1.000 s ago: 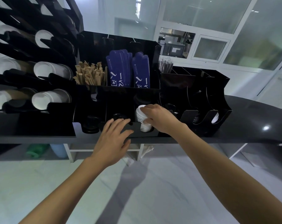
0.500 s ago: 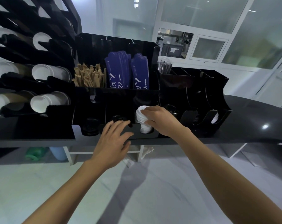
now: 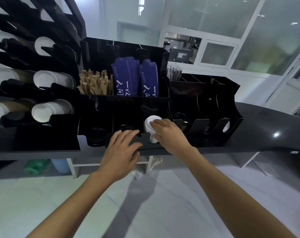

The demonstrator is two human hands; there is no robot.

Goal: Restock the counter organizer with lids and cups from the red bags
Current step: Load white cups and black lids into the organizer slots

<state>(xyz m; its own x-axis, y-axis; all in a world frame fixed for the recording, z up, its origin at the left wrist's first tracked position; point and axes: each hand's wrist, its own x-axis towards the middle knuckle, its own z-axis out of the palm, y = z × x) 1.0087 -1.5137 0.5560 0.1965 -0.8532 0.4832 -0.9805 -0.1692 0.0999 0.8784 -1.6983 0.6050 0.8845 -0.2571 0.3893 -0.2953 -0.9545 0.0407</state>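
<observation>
— Where are we?
— Nearest, our left hand (image 3: 122, 148) lies flat, fingers straight, on the organizer (image 3: 146, 145) front. Just right, our right hand (image 3: 168, 133) holds the white lids (image 3: 150, 125) in their slot.
— We should seat them squarely, bracing the front, clear of the sleeves (image 3: 126, 78) farther back.

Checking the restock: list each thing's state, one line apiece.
white lid stack: standing in its organizer slot, gripped.
right hand: grip curled round the stack.
left hand: fingers straight, pressing the organizer's front lip.
black lids: in the leftmost bottom slot.
blue sleeves: upright, top bin.
</observation>
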